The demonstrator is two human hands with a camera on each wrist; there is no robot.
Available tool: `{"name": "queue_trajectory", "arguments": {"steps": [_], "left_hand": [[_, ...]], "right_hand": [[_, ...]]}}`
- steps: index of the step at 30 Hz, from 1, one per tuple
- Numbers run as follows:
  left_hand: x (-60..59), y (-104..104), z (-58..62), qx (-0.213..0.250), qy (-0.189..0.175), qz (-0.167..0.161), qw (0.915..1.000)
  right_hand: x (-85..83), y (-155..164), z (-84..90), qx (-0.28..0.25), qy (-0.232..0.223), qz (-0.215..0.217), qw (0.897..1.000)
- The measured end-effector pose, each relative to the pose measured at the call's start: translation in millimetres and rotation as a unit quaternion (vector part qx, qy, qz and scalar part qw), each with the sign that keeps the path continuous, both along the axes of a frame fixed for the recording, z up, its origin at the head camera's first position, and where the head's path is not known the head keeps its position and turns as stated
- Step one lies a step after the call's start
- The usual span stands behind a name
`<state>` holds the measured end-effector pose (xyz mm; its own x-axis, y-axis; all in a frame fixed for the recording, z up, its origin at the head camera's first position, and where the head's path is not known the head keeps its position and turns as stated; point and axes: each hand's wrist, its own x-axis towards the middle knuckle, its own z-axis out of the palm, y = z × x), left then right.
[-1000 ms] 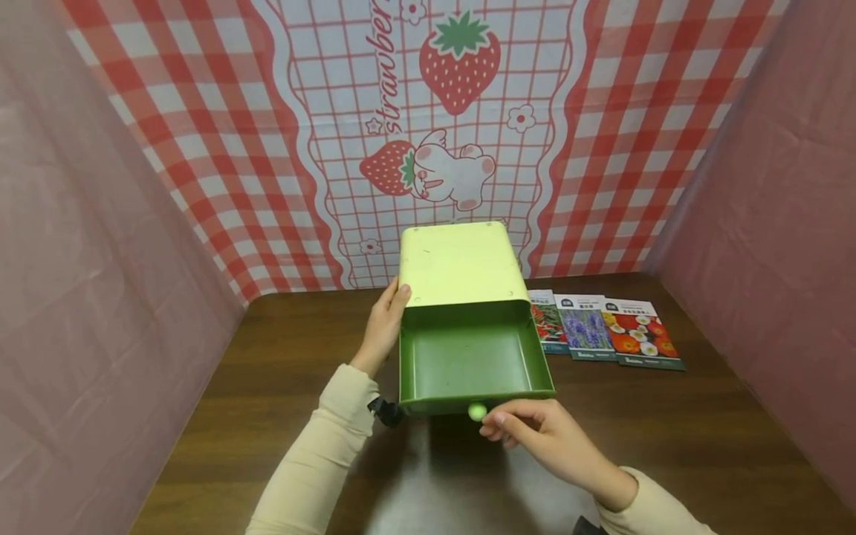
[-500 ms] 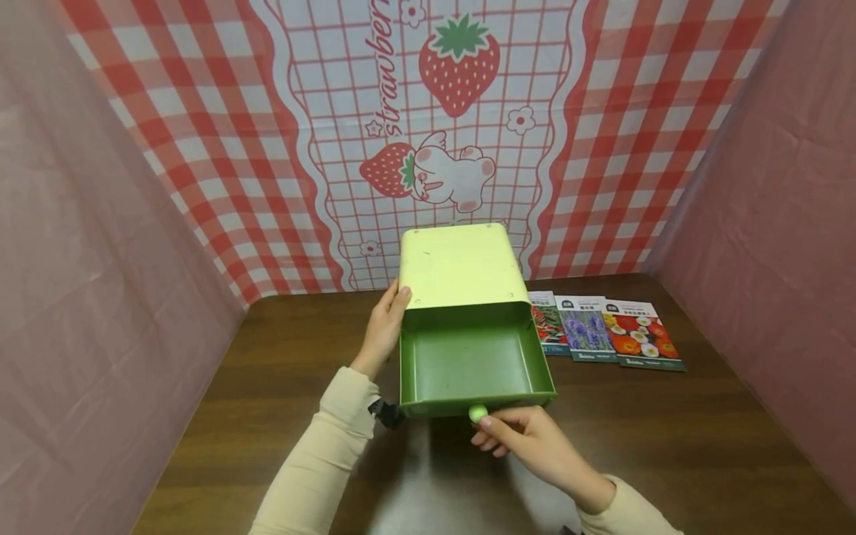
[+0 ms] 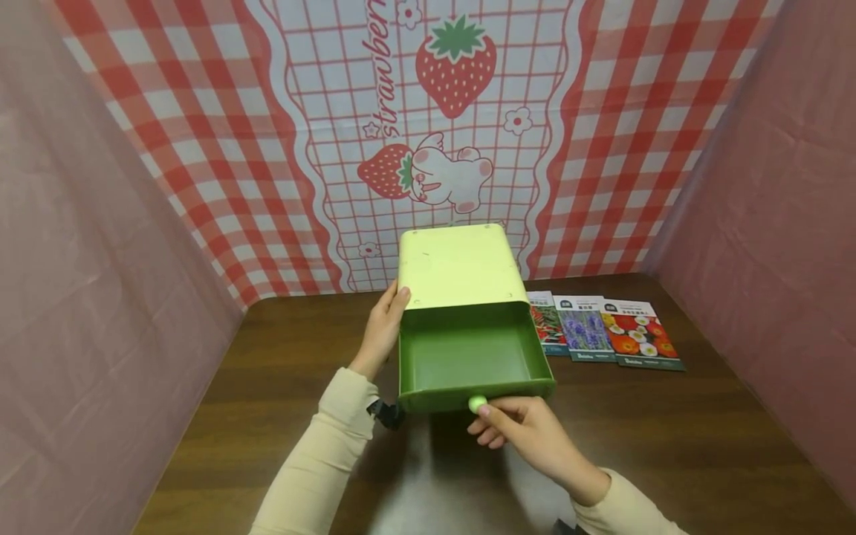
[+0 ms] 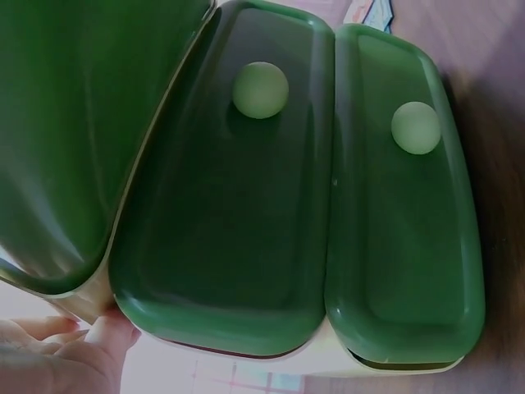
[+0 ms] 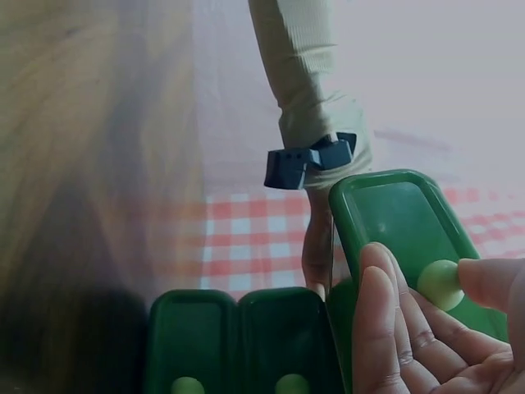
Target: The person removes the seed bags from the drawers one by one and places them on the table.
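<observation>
A pale green cabinet (image 3: 458, 264) stands on the brown table (image 3: 281, 349). Its dark green top drawer (image 3: 468, 357) is pulled out and holds nothing. My left hand (image 3: 391, 305) holds the cabinet's left side, thumb at the front corner. My right hand (image 3: 483, 413) pinches the drawer's round pale knob (image 3: 477, 403). In the right wrist view the thumb and fingers (image 5: 377, 304) close on that knob (image 5: 440, 285). The left wrist view shows two shut lower drawers (image 4: 238, 205) with knobs (image 4: 260, 90), and my left hand's fingertips (image 4: 57, 357) by the cabinet's edge.
Three flower seed packets (image 3: 605, 331) lie side by side on the table just right of the cabinet. A strawberry-print cloth (image 3: 435, 134) hangs behind, and pink cloth walls (image 3: 776, 223) close in on both sides.
My right hand has moved left onto the knob and closed on it. The drawer front has slid slightly back toward the cabinet. The left hand has stayed put.
</observation>
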<state>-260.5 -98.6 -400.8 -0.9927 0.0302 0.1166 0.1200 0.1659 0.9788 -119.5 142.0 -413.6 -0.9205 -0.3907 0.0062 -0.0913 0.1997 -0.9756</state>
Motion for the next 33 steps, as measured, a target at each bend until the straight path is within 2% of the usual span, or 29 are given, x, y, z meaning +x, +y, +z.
{"name": "queue_trajectory", "arguments": {"steps": [5, 15, 21, 33], "left_hand": [[-0.1, -1.4, 1.1, 0.005, -0.008, -0.005, 0.9999], [1.9, -0.7, 5.8, 0.044, -0.03, -0.029, 0.9981], [2.3, 0.0, 7.3, 0.085, -0.032, -0.043, 0.9949], [1.6, -0.5, 8.5, 0.068, -0.034, -0.041, 0.9963]], "right_hand": [[-9.9, -2.0, 4.0, -0.004, -0.007, -0.009, 1.0], [-37.1, -7.9, 7.9, -0.019, -0.011, -0.037, 0.999], [-55.7, -13.2, 8.2, -0.03, -0.001, -0.049, 0.998], [-84.3, -19.0, 10.2, -0.042, -0.009, -0.069, 0.997]]}}
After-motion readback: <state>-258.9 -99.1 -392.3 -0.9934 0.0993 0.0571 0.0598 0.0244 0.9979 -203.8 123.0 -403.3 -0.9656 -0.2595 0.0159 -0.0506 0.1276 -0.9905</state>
